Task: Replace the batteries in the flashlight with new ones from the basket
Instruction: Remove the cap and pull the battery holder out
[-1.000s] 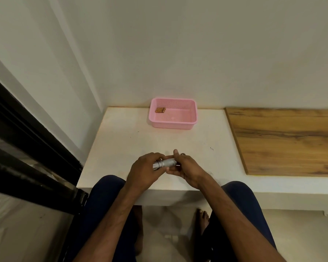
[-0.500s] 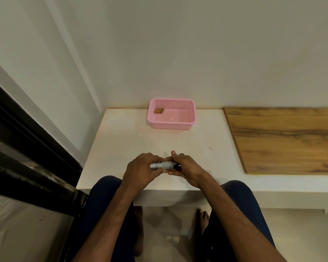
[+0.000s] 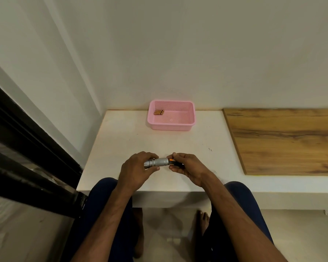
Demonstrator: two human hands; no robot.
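Along the left edge of the frame, a black frame (image 3: pixel 32 148) slanting down toward the lower centre, set against a pale wall.

Right of that, a white surface (image 3: pixel 117 144), reaching from the wall corner to the near edge at centre frame.

Low at centre, just left of the middle, the left hand (image 3: pixel 138 167), back turned up, fingers and thumb curled round the left end of the flashlight (image 3: pixel 157 162). Silver barrel held level above the near part of the surface, lying left to right between the two hands.

Higher up, at the far edge of the surface against the wall, a few copper-coloured batteries (image 3: pixel 158 112) lying side by side in the rear left corner of the pink basket (image 3: pixel 170 127). Well apart from the hands.

At the right end of the flashlight, a dark piece (image 3: pixel 173 162) with an orange band, in line with the barrel; whether partly inside it or just touching, cannot tell. Pinched between thumb and fingertips of the right hand (image 3: pixel 187 165), fingers curled.

Further right, a wooden board (image 3: pixel 282 140) flat on the surface, running off the right edge.

Along the bottom, knees (image 3: pixel 106 195) in dark blue, bare feet (image 3: pixel 202 222) on the floor (image 3: pixel 169 224) under the surface.
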